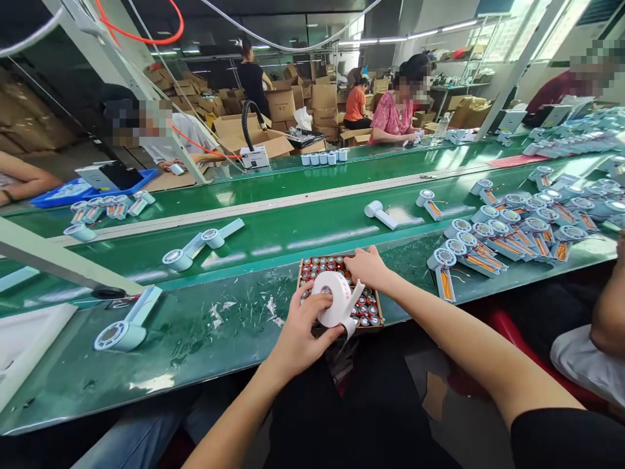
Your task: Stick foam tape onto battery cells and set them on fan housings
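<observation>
- The left hand (307,329) grasps a roll of white tape (342,299), thumb below and fingers across its face and core. A light, steady hold should suit it, firm enough that the roll does not slip or unwind.
- A loose strip (358,293) stands up at the roll's right side; it would be best held clear of the cells, since it may stick.
- The right hand (368,267) has its fingers bent at the far right corner of the box; whether they pinch a cell, I cannot tell. Fingertips alone should do there, without knocking neighbouring cells.
- Below both hands, the open cardboard box (382,317) holds rows of cylindrical cells (364,311). It sits at the near edge of the counter (185,358), so downward pressure seems safer than a pull towards the body.
- White scraps (215,314) lie left of the box; farther left is one pale-blue fan housing (120,335), and to the right a crowd of similar housings (444,257).
</observation>
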A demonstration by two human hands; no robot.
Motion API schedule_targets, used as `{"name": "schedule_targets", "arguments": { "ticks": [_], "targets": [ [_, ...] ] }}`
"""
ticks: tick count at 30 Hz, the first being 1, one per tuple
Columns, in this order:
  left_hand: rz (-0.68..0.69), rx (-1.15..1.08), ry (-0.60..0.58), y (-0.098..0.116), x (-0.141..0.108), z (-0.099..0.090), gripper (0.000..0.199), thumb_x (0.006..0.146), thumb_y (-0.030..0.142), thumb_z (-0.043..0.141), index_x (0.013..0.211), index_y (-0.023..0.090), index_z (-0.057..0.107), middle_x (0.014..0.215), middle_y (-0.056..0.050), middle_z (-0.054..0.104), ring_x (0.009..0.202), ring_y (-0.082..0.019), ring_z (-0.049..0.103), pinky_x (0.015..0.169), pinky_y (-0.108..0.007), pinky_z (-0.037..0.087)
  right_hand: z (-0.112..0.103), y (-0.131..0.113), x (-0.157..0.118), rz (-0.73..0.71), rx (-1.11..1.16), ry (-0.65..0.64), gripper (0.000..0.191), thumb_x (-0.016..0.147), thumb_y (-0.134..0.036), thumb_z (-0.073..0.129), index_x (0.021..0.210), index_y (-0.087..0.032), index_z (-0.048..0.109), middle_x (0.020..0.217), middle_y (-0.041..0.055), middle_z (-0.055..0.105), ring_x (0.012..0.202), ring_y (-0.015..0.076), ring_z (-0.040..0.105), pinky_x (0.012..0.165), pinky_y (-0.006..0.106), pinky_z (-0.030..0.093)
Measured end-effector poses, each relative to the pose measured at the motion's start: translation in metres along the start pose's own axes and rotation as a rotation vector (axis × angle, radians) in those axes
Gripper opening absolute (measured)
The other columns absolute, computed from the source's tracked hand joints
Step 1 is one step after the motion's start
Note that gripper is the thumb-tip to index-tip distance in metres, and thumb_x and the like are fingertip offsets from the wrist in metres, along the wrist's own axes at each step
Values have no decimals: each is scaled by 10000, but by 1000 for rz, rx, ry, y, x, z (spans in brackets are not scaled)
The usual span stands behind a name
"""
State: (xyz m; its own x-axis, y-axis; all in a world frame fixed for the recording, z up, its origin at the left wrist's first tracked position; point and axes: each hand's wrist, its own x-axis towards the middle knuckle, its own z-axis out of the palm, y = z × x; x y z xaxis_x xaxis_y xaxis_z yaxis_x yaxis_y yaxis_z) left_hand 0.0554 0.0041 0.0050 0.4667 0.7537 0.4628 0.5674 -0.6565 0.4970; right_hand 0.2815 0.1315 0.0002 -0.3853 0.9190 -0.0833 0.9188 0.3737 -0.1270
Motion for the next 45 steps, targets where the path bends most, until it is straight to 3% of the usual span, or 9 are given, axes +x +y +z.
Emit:
{"name": "schedule_targets", "arguments": {
  "ticks": [6, 12, 15, 19, 23, 29, 34, 40, 45],
  "targets": [
    [21, 68, 68, -4, -6, -9, 286, 928, 336, 716, 1161, 237, 584, 1249, -87, 705, 1401, -324, 478, 1194, -616, 400, -10, 16, -26, 78, 375, 249, 240, 905, -361, 694, 1055, -214, 579, 1059, 66, 722, 1079, 253, 665, 982, 434, 475],
    [19, 138, 132, -11, -13, -16, 313, 920, 335, 743, 1171, 236, 585, 1193, -69, 715, 1327, -300, 532, 1209, -612, 384, -13, -11, -96, -143, 1574, 684, 590, 729, -357, 935, 989, -274, 412, 995, -11, 668, 920, 244, 755, 845, 422, 646],
    [-11, 151, 147, -14, -15, -13, 311, 918, 321, 743, 1180, 240, 595, 1171, -67, 717, 1380, -315, 478, 1188, -597, 413, -12, -30, -113, -165, 1554, 784, 530, 766, -319, 920, 997, -274, 445, 1006, -12, 639, 891, 220, 753, 775, 378, 671],
    [-42, 135, 112, -14, -13, -11, 298, 921, 341, 737, 1170, 244, 605, 1167, -61, 721, 1376, -316, 490, 1169, -580, 438, -12, -27, -111, -100, 1058, 1028, 429, 794, -289, 899, 986, -255, 517, 1043, 12, 567, 921, 185, 700, 824, 356, 649],
    [-13, 157, 127, -13, -8, -12, 294, 935, 355, 721, 1161, 226, 585, 1145, -68, 720, 1300, -298, 564, 1178, -586, 430, -16, -21, -111, -80, 1061, 908, 589, 798, -280, 887, 1285, -266, 557, 1275, 78, 596, 940, 194, 718, 882, 385, 643],
    [86, 317, 182, -8, -3, -8, 330, 911, 291, 757, 1184, 203, 593, 1145, -87, 730, 1328, -329, 534, 1175, -609, 423, -14, -37, -119, 0, 1435, 506, 423, 802, -366, 870, 1186, -228, 758, 974, 35, 772, 877, 235, 753, 806, 344, 669],
    [147, 464, 183, 4, 4, -4, 409, 862, 246, 800, 1225, 186, 621, 1213, -102, 720, 1406, -404, 455, 1170, -614, 423, -7, -49, -112, 58, 1363, 479, 409, 805, -376, 857, 1188, -252, 790, 903, 3, 763, 791, 205, 727, 766, 304, 643],
    [92, 568, 173, 15, 15, 10, 803, 738, 680, 812, 1209, 57, 627, 1228, -220, 656, 1457, -586, 277, 1163, -725, 373, 1, -57, -114, 137, 1341, 482, 409, 818, -350, 828, 1213, -246, 787, 838, -5, 748, 692, 170, 683, 647, 247, 591],
    [132, 608, 173, 11, 18, 18, 431, 866, 293, 752, 1226, 88, 633, 1213, -177, 683, 1504, -533, 273, 1185, -725, 361, 4, -43, -114, 128, 1368, 450, 377, 834, -309, 810, 1204, -244, 785, 863, -12, 753, 728, 167, 690, 667, 251, 585]
  ]
}}
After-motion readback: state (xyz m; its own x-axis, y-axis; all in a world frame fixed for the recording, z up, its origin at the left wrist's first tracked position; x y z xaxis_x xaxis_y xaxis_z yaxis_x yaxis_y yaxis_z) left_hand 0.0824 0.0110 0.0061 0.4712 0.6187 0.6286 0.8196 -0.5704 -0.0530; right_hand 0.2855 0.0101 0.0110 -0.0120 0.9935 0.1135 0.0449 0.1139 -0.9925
